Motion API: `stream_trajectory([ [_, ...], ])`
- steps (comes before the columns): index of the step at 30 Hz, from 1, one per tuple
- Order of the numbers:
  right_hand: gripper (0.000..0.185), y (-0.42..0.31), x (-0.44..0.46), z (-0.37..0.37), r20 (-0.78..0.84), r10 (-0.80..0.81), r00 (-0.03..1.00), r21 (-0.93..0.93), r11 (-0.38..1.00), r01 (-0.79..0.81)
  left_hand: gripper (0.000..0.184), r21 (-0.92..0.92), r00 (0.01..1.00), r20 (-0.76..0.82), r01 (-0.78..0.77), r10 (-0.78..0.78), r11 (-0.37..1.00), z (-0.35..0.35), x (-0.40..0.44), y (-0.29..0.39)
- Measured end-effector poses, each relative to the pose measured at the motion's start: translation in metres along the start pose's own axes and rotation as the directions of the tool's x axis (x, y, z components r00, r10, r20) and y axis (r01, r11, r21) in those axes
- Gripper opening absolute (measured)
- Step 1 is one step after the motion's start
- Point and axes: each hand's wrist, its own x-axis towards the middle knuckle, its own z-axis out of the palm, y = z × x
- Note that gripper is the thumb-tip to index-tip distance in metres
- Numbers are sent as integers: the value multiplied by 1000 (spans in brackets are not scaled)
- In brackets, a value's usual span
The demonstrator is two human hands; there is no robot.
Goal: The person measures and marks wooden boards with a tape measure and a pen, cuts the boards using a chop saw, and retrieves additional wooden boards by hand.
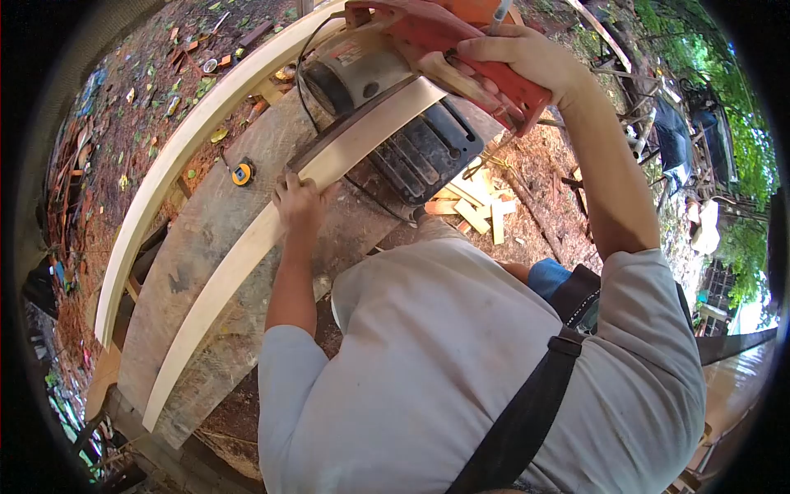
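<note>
My left hand is closed round a long, pale wooden strip that lies across the worn work board. The strip's upper part rests on a grey and black machine with a slotted black base plate. At the top right, my right hand grips a red tool, held above the strip's far end. A pen-like object shows by my right fingers.
A long curved wooden piece runs along the board's left edge. A yellow tape measure lies on the board. Wood offcuts are on the ground right of the machine. A black cord hangs beside the machine.
</note>
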Motion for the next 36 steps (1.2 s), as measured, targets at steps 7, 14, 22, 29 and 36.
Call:
stream_trajectory([
  [7,43,20,2,3,15,-69,998,140,988,66,60,57,990,-127,-49,56,997,5,0,-1],
  [14,45,29,6,-4,104,-41,994,142,990,26,61,54,989,-141,-47,54,997,5,-1,0],
  [22,40,8,2,-4,111,-25,993,88,996,16,58,11,991,-130,-39,40,999,-13,1,3],
  [29,36,11,5,-1,63,-58,996,165,985,47,59,1,993,-110,-35,35,999,-7,0,2],
  [36,38,21,1,0,65,-49,997,117,992,41,63,-7,1000,10,20,-20,1000,-11,2,3],
])
